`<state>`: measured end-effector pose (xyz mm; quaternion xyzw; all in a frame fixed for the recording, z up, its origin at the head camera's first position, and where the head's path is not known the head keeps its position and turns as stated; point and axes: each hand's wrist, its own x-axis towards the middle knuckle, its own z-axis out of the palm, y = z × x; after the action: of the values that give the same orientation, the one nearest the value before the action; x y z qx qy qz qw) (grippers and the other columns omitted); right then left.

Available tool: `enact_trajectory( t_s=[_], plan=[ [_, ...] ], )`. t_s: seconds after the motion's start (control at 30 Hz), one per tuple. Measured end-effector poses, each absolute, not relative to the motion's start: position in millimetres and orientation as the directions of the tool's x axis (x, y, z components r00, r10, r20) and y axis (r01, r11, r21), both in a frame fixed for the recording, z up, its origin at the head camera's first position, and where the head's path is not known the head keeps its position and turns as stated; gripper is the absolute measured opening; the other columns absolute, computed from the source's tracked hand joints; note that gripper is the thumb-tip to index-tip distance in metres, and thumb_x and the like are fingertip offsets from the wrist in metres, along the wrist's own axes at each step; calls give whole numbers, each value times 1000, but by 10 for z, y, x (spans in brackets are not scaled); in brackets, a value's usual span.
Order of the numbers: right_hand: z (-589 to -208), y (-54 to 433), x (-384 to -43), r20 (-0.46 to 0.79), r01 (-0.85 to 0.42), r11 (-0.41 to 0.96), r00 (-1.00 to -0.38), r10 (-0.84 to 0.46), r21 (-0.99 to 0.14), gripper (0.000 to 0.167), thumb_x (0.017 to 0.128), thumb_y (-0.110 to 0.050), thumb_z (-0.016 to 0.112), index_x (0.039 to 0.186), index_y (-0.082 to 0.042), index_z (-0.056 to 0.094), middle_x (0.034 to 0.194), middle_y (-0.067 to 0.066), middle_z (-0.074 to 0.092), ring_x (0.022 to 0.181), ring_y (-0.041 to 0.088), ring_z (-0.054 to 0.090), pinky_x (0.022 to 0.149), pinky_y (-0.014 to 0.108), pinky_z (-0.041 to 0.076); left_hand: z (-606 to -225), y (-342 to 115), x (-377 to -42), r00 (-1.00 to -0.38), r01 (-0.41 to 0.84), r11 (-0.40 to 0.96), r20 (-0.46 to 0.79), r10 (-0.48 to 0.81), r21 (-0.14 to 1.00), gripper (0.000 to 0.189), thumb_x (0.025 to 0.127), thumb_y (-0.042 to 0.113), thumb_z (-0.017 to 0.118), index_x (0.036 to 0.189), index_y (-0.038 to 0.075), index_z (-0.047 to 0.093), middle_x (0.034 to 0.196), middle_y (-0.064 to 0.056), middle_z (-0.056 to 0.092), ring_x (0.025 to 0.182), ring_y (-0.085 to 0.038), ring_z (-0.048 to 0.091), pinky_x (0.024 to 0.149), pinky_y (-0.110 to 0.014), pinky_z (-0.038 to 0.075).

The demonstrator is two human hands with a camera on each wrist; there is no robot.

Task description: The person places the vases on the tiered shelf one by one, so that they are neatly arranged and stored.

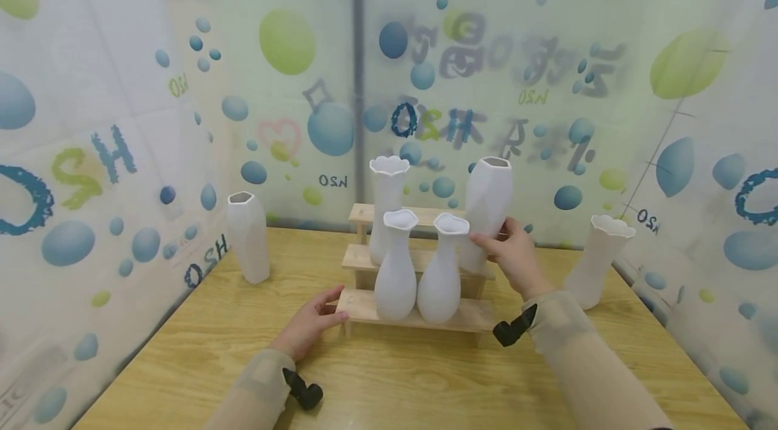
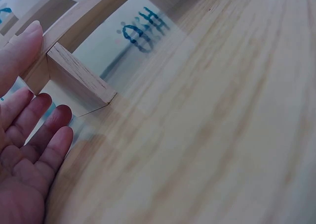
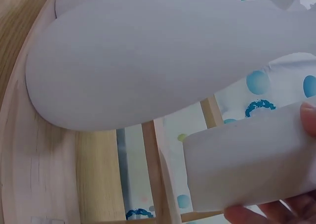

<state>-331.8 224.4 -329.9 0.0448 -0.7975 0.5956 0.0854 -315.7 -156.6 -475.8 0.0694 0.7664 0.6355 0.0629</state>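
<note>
My right hand [image 1: 516,254] grips a tall white faceted vase [image 1: 488,204] around its lower part, thumb on the near side. The base of this vase is close over the right end of the middle step of a three-step wooden display stand [image 1: 358,305]. With thumb and fingers, my left hand [image 1: 310,322] holds the left end of the bottom step; the thumb [image 2: 32,41] lies along the board's edge. Two white bulb-shaped vases [image 1: 396,281] [image 3: 133,61] stand side by side on the bottom step. A white scalloped-rim vase [image 1: 385,207] stands at the middle step's left.
Another faceted white vase [image 1: 249,241] stands on the wooden table [image 1: 413,383] to the left of the stand. A second scalloped-rim vase [image 1: 595,264] is on the right, behind my right forearm. Printed curtains [image 1: 292,167] surround the table at the back and sides.
</note>
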Motion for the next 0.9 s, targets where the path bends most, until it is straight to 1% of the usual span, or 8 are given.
enact_trajectory(
  t_s=[0.27,0.5,0.7,0.9],
  plan=[
    [-3345,2158,-3371,196,-183,264,-980,24,-947,72,87,-32,72,140,0,35,134,20,47,118,35,48,92,51,45,-4778,-1570,-3169,-983,30,186,-5,184,982,67,86,25,73,145,14,43,144,-13,43,120,-30,47,100,-55,35],
    [-3379,2106,-3390,163,-152,252,-986,22,-956,71,88,-30,70,141,-2,33,136,18,44,120,35,46,96,53,43,-4776,-1566,-3163,-983,29,178,-4,185,984,66,87,24,73,145,13,43,144,-13,43,120,-30,47,100,-55,35],
    [-3410,2062,-3421,163,-151,265,-986,23,-952,68,89,-27,68,142,-4,33,136,17,45,120,34,47,95,53,44,-4777,-1574,-3169,-981,26,179,-9,191,984,67,86,27,73,145,14,43,144,-13,42,121,-30,47,101,-55,35],
    [-3429,2019,-3444,189,-177,267,-982,20,-947,63,89,-19,66,141,-3,35,134,17,47,119,34,48,94,53,45,-4781,-1579,-3174,-979,22,189,-17,203,982,68,87,29,73,146,14,42,145,-13,41,122,-31,46,102,-54,34]
  ],
)
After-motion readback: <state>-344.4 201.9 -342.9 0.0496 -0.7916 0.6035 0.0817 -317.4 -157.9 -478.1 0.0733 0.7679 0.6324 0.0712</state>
